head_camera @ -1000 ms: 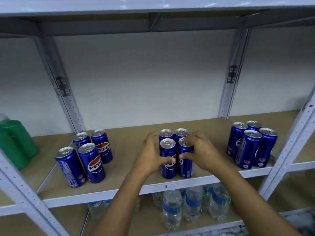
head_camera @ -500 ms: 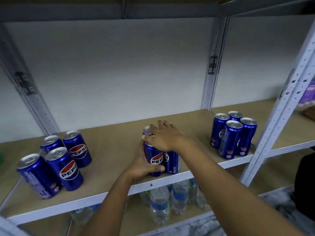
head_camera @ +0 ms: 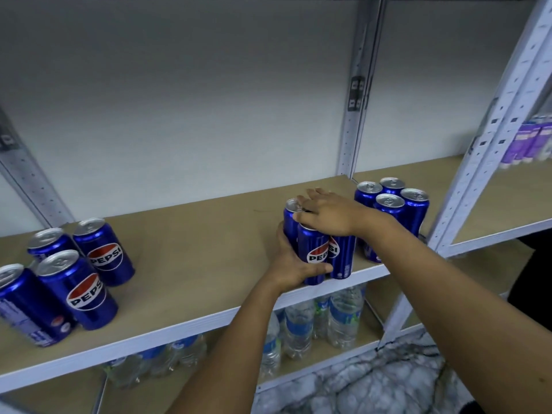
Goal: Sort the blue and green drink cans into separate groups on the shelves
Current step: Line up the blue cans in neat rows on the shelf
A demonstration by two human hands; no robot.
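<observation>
Fingers (head_camera: pixel 316 268) of the left hand (head_camera: pixel 291 264) wrap the middle cluster of Pepsi cans (head_camera: pixel 316 252) near the shelf (head_camera: pixel 191 324) front, right hand (head_camera: pixel 328 215) lying seemingly flat on top; next, I judge, slide them toward the right-hand cans (head_camera: pixel 391 204).

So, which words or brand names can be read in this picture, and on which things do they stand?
"PEPSI": front left can.
"PEPSI": can behind it.
"PEPSI": middle can gripped by the left hand.
"SI" (rest hidden): can beside it, under the right hand.
Small print on the far left can: too blurred to read.
Bottle labels on the lower shelf: unreadable.
</observation>
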